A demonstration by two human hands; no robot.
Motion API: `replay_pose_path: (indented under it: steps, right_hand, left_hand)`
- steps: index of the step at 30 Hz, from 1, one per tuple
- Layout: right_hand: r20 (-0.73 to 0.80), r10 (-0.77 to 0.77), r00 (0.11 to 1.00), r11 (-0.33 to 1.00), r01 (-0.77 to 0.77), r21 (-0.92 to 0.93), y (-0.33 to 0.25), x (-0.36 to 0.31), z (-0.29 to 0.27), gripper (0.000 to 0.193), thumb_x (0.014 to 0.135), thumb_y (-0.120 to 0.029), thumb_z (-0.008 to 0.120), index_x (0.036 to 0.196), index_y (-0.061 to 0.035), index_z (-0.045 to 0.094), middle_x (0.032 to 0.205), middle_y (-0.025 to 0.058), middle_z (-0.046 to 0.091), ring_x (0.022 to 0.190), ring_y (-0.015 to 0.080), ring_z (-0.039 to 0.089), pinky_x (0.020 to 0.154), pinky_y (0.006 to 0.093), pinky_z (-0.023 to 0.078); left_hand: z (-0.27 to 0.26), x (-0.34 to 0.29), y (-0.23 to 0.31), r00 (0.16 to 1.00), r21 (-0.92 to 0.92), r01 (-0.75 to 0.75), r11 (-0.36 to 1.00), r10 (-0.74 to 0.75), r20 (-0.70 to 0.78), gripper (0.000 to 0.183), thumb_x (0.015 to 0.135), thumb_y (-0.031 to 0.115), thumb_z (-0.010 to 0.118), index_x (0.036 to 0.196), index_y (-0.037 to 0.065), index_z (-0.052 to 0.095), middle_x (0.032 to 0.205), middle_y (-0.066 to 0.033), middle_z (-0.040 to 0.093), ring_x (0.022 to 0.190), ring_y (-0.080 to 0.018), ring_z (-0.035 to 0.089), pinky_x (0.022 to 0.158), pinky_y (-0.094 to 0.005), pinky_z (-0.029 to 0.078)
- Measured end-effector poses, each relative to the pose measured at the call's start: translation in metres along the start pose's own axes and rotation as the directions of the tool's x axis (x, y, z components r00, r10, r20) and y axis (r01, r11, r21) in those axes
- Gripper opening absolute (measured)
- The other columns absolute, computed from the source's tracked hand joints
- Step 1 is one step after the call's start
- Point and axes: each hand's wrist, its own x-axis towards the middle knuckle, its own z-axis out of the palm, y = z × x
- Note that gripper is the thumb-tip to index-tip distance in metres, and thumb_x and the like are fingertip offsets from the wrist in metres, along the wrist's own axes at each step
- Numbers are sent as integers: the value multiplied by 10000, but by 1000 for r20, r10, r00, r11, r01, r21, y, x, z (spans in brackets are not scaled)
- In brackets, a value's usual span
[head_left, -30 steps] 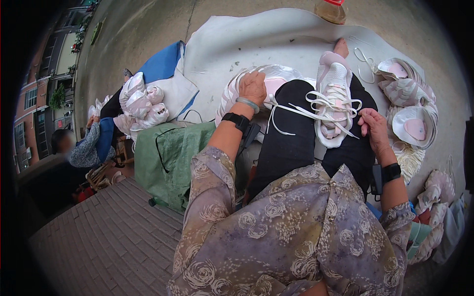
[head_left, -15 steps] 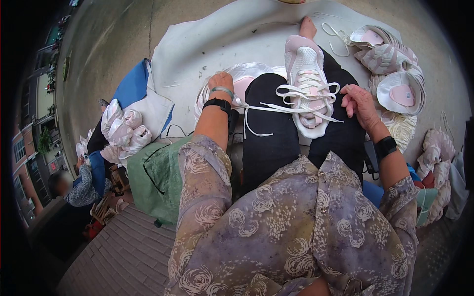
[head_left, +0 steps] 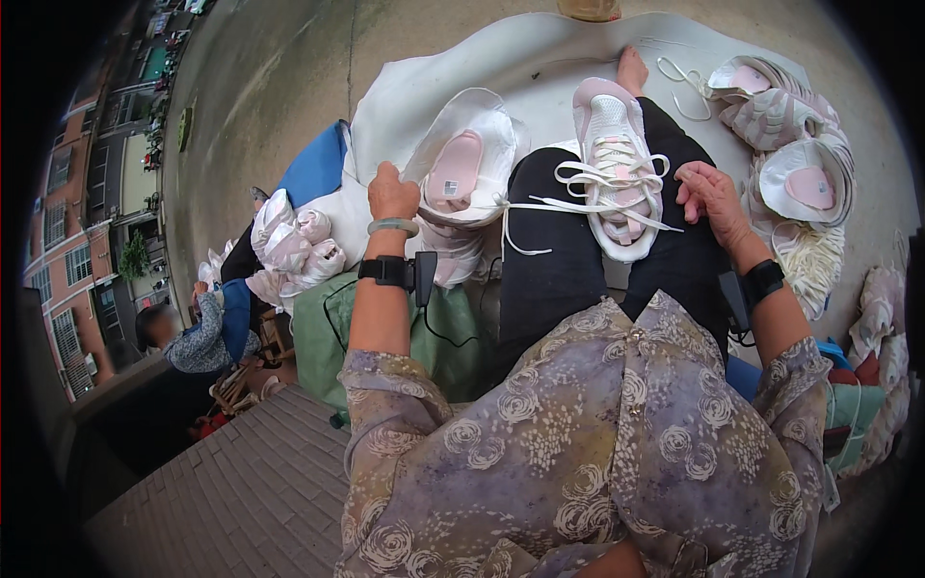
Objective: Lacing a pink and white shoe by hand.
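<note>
A white and pink sneaker upper point(head_left: 609, 144) lies across my black-trousered lap, toe pointing away, its white laces point(head_left: 617, 183) looped and loose ends trailing left over my thigh. My left hand point(head_left: 392, 193) is closed at the left edge of another upper point(head_left: 462, 120), whose pink insole faces up; what its fingers hold, if anything, is hidden. That upper sits on a pile of similar ones point(head_left: 453, 252). To the right of the laced upper, my right hand point(head_left: 711, 200) hovers by my thigh, fingers loosely bent and apart, with nothing visible in them.
Nested uppers point(head_left: 795, 178) are stacked at the right, beside a bundle of cream laces point(head_left: 795, 255). A white sheet point(head_left: 424, 82) covers the ground ahead. At the left are a green bag point(head_left: 332, 332), bundled uppers point(head_left: 289, 236) and another person point(head_left: 207, 332) seated.
My left hand has moved left, off the middle of the neighbouring upper, whose pink insole now shows fully. My right hand and the laced upper stay nearly in place; the view has shifted slightly.
</note>
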Motion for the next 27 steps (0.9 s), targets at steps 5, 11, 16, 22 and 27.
replay_pose_path:
  steps: [5,11,16,22,27]
  right_hand:
    - [6,-73,997,992,73,-101,3,-9,-2,203,831,-246,553,894,-53,564,631,7,551,442,52,496,407,164,381]
    - [-10,-80,997,992,79,-97,8,-8,0,203,829,-249,558,906,-61,563,645,6,554,459,49,493,417,162,378]
    - [68,-74,995,982,84,-169,2,-11,6,219,821,-248,559,931,-59,560,672,1,552,482,40,491,420,158,369]
    - [64,-43,997,968,57,-244,-16,2,12,298,825,-299,537,978,-43,531,766,0,542,577,41,493,476,172,386]
    - [-21,-294,956,826,243,-508,-19,66,23,509,738,-424,639,1016,-21,498,838,75,530,770,155,522,661,258,446]
  left_hand:
    - [-63,-85,38,984,-360,-177,916,152,-97,282,636,-13,467,916,10,488,669,-162,521,590,-258,548,539,-358,426]
    - [-55,-139,37,995,-609,-50,792,92,38,439,649,-9,497,1088,2,488,715,-71,540,539,-151,521,478,-267,417]
    - [-43,-125,-8,854,-706,282,649,165,493,535,710,74,561,1223,5,422,919,-40,594,741,-94,570,601,-217,459]
    - [-34,-133,-12,825,-926,263,272,434,362,624,734,140,656,1267,18,355,1011,-98,587,909,-146,548,808,-259,423]
    - [-18,-155,-2,929,-957,254,142,239,282,630,726,249,696,1190,-37,380,1033,-180,580,929,-229,574,866,-331,422]
